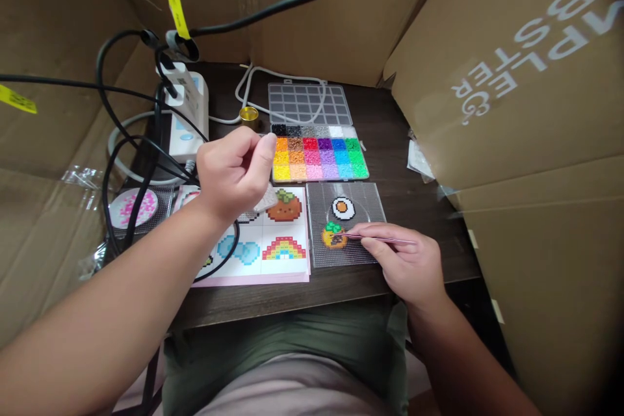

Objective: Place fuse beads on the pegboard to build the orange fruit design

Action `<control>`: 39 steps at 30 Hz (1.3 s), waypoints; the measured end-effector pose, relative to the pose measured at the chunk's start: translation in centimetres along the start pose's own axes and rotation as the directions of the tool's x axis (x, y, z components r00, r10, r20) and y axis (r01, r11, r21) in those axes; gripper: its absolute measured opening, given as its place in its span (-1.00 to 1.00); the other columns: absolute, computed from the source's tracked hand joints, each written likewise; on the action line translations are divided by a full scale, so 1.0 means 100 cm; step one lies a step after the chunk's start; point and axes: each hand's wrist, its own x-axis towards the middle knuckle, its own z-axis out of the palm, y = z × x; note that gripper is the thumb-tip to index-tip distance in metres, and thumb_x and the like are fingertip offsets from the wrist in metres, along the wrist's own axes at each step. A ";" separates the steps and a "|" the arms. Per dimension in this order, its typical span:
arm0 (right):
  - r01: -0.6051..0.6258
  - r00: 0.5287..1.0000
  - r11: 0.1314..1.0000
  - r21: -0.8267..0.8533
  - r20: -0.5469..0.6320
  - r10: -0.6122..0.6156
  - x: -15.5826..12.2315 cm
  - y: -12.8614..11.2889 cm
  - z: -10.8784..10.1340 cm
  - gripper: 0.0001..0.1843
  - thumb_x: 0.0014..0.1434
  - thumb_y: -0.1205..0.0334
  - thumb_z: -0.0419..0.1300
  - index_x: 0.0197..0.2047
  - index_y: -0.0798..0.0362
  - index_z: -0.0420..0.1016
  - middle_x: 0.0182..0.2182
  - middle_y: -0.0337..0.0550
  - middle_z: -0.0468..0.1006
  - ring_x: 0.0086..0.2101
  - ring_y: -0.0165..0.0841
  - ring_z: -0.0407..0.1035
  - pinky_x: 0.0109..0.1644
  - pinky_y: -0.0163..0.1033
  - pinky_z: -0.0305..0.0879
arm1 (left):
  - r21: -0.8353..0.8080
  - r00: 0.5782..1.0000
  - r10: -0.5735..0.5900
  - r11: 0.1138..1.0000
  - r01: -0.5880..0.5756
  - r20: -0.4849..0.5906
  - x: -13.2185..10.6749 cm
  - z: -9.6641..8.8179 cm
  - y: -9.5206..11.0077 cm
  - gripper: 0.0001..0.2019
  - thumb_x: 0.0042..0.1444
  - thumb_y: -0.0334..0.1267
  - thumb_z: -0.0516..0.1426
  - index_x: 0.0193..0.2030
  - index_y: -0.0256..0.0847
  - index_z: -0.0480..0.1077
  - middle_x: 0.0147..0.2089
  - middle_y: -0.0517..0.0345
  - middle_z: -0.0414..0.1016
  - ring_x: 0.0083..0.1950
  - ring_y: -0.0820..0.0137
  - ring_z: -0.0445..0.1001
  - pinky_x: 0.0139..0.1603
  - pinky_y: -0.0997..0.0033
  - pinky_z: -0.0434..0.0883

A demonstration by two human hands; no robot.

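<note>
My right hand [409,263] pinches thin pink tweezers [390,238], their tip over an orange fruit bead design [333,237] with green leaves. Part of that design is unfilled and shows the clear pegboard [319,198] beneath. A fried-egg bead design [344,208] sits above it on the same board. My left hand [234,169] is raised and closed beside the bead box; whatever its fingers may hold is hidden. Under it lies a pattern sheet [283,273] with a rainbow, blue glasses and an orange fruit. A whitish object [266,200] shows just below the left hand.
A sectioned bead box [319,156] stands open behind the board. Near it is a small gold tin [249,117]. At left are a white power strip [188,120], black cables [104,123] and a dish of pink beads [134,208]. Cardboard walls [517,156] surround the table.
</note>
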 end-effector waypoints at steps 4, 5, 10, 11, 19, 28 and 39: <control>-0.012 1.000 1.000 -0.005 0.005 0.012 0.000 -0.001 0.000 -0.82 0.16 0.39 0.26 -0.30 -0.06 0.67 -0.30 -0.26 0.70 -0.28 -0.39 0.60 -0.10 -0.33 0.53 | -0.001 1.000 -0.017 1.000 0.017 0.010 0.000 -0.001 0.000 -0.68 0.14 -0.35 0.15 -0.60 -0.21 0.19 -0.68 0.31 0.07 -0.64 0.60 0.04 -0.65 0.47 0.01; -0.017 1.000 1.000 -0.008 0.003 0.017 0.000 -0.001 0.000 -0.83 0.16 0.38 0.26 -0.31 -0.06 0.67 -0.30 -0.25 0.70 -0.28 -0.39 0.60 -0.10 -0.33 0.53 | 0.000 1.000 -0.018 1.000 0.018 0.013 0.000 -0.001 0.000 -0.68 0.14 -0.34 0.15 -0.60 -0.21 0.18 -0.68 0.31 0.07 -0.64 0.60 0.04 -0.65 0.47 0.01; -0.021 1.000 1.000 -0.002 -0.010 0.021 0.000 0.000 0.001 -0.84 0.15 0.38 0.27 -0.31 -0.06 0.67 -0.30 -0.24 0.70 -0.28 -0.38 0.60 -0.09 -0.32 0.54 | 0.000 1.000 -0.023 1.000 0.023 0.020 0.000 -0.001 0.000 -0.67 0.16 -0.32 0.14 -0.60 -0.21 0.18 -0.68 0.31 0.06 -0.64 0.59 0.04 -0.65 0.47 0.01; -0.019 1.000 1.000 0.002 -0.011 0.019 0.000 0.000 0.002 -0.84 0.14 0.38 0.28 -0.31 -0.06 0.67 -0.30 -0.24 0.70 -0.28 -0.38 0.60 -0.09 -0.32 0.54 | -0.001 0.999 -0.027 1.000 0.027 0.021 0.000 0.000 0.000 -0.67 0.16 -0.31 0.14 -0.60 -0.21 0.18 -0.68 0.30 0.06 -0.64 0.60 0.04 -0.65 0.47 0.01; -0.034 0.999 0.997 0.072 -0.031 0.036 -0.001 0.000 0.000 -0.81 0.16 0.39 0.27 -0.30 -0.10 0.67 -0.29 -0.28 0.70 -0.27 -0.42 0.59 -0.09 -0.37 0.52 | 0.020 1.000 -0.005 1.000 0.005 0.011 -0.001 0.000 -0.002 -0.67 0.16 -0.33 0.14 -0.60 -0.21 0.18 -0.68 0.31 0.06 -0.64 0.61 0.04 -0.66 0.47 0.02; -0.066 0.962 0.985 0.158 -0.254 0.105 0.031 -0.025 -0.006 -0.87 0.16 0.26 0.31 -0.20 -0.07 0.67 -0.27 -0.18 0.70 -0.26 -0.33 0.59 -0.12 -0.29 0.52 | 0.054 1.000 0.027 0.998 -0.027 0.004 0.003 -0.005 0.004 -0.72 0.11 -0.39 0.17 -0.58 -0.23 0.23 -0.69 0.35 0.08 -0.67 0.64 0.06 -0.66 0.54 0.06; -0.029 0.993 0.997 0.074 0.119 0.020 0.151 -0.028 0.055 -0.88 0.06 0.25 0.28 -0.34 0.09 0.63 -0.38 -0.09 0.68 -0.37 -0.30 0.55 -0.28 -0.21 0.48 | 0.053 1.000 0.007 0.999 -0.007 0.003 0.004 -0.008 0.005 -0.74 0.09 -0.42 0.17 -0.57 -0.22 0.22 -0.69 0.35 0.09 -0.67 0.62 0.08 -0.65 0.53 0.07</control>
